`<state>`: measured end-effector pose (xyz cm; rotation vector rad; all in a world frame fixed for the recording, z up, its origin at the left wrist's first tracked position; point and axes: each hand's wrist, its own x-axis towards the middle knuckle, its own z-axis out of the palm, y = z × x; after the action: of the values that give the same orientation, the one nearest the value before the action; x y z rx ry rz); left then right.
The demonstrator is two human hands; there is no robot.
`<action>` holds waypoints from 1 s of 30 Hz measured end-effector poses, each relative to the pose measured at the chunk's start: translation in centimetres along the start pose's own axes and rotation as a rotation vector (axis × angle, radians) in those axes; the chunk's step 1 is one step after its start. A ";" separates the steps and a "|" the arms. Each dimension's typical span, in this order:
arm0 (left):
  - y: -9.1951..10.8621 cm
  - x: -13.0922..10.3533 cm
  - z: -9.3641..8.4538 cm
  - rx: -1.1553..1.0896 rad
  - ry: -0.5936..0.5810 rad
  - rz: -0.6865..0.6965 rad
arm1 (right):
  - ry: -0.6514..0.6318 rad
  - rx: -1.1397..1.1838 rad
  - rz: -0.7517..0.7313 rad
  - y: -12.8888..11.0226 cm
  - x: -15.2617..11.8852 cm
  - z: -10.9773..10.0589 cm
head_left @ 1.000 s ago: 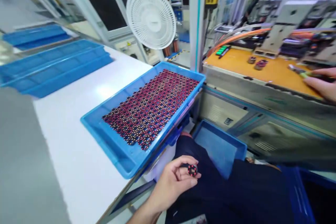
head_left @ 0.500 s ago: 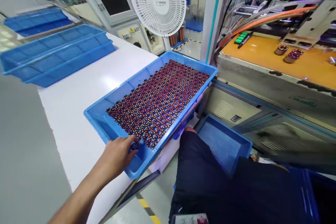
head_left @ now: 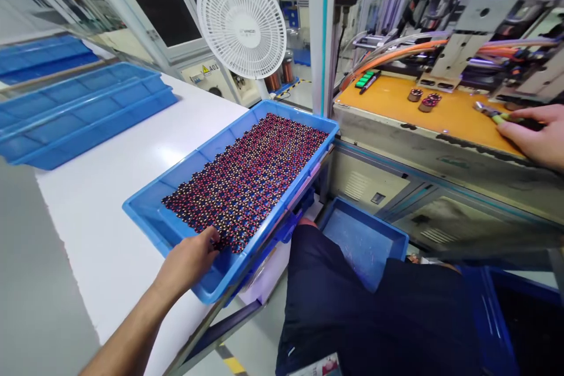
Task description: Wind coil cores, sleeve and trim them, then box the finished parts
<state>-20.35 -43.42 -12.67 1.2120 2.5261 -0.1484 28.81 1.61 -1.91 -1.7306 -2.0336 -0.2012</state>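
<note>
My left hand (head_left: 191,261) reaches over the near end of a blue tray (head_left: 147,217). Its thumb and fingers pinch a small copper-wound stator core, mostly hidden by them, beside the closest row. Packed rows of wound stator cores (head_left: 247,176), dark with red and gold-coloured points, cover much of the tray floor. At the right edge, my right hand (head_left: 544,135) is closed around the green-and-black handles of pliers (head_left: 497,117). The metal jaws of the pliers point left above an orange worktop (head_left: 462,123). Two stator cores (head_left: 428,102) stand on that worktop, left of the pliers.
A white fan (head_left: 242,23) stands behind the tray. Stacked blue trays (head_left: 88,111) lie on the white table (head_left: 207,100) at left. Machine fixtures (head_left: 476,29) and orange hoses overhang the worktop. Another blue bin (head_left: 361,241) sits low near my knees.
My right hand has come into view at the right with the pliers. My left hand has brought the stator core up against the closest row. The view has turned rightward.
</note>
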 end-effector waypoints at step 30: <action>45.1 8.1 -14.8 -0.783 0.479 0.511 | -0.161 0.072 -0.104 -2.3 -2.6 -3.2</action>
<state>6.04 -5.46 0.66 1.5674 2.1176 1.2453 27.67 -2.43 0.17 -1.6454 -2.2196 -0.0208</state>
